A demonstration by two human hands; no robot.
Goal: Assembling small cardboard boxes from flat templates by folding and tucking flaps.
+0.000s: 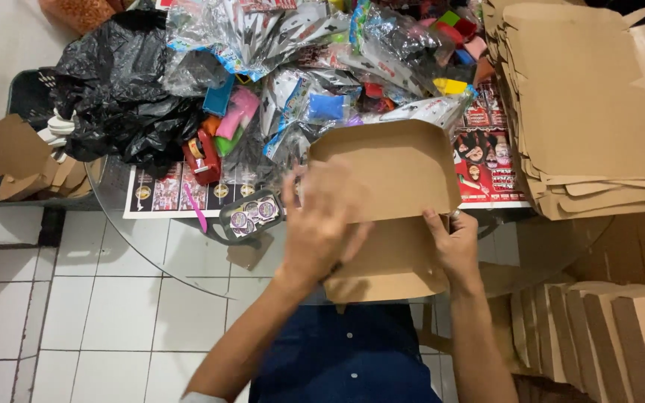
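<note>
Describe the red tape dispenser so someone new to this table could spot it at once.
Start at the crumpled black plastic bag at the table's far left. At its lower right edge, just above the strip of printed sheets, sits the tape dispenser. It is the only solid red, hard-bodied thing there, with a tape roll showing, unlike the soft pink and green packets beside it.

a round glass table (188,261) carries toy packets (315,67), printed sheets (181,190), a black bag (125,89) and flat cardboard stacks (591,112).

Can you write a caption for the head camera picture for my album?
Two hands, left and right, fold a flat brown cardboard box blank over a round glass table.
</note>
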